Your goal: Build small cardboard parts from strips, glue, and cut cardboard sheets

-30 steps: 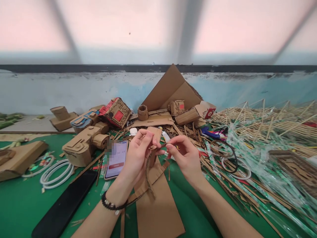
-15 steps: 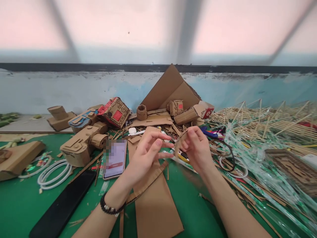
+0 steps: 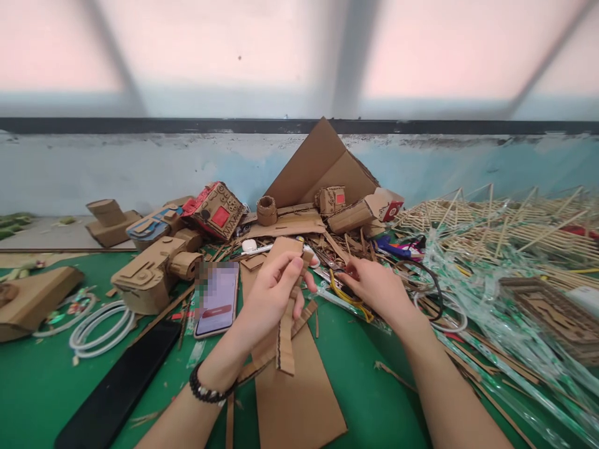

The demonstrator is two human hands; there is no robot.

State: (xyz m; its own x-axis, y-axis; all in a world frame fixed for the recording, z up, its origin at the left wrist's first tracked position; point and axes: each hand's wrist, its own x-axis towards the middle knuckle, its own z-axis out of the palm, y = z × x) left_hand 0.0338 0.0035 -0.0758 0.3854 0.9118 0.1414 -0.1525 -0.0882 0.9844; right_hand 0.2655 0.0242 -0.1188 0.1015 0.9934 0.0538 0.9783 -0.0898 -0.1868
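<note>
While a narrow cardboard strip [image 3: 286, 343] is gripped between the thumb and fingers of the left hand [image 3: 276, 290], the yellow-handled scissors [image 3: 344, 293] are reached by the right hand [image 3: 369, 284], whose fingers are bent; whether they are closed on the handle cannot be told. The strip is held hanging over a flat cardboard sheet [image 3: 299, 393] laid on the green table [image 3: 369, 380]. Just left of the left hand, a phone [image 3: 218, 299] is seen lying face up, and near it a cardboard camera model [image 3: 150, 274] is set. Clear plastic strips [image 3: 505, 330] are heaped to the right of the right hand.
</note>
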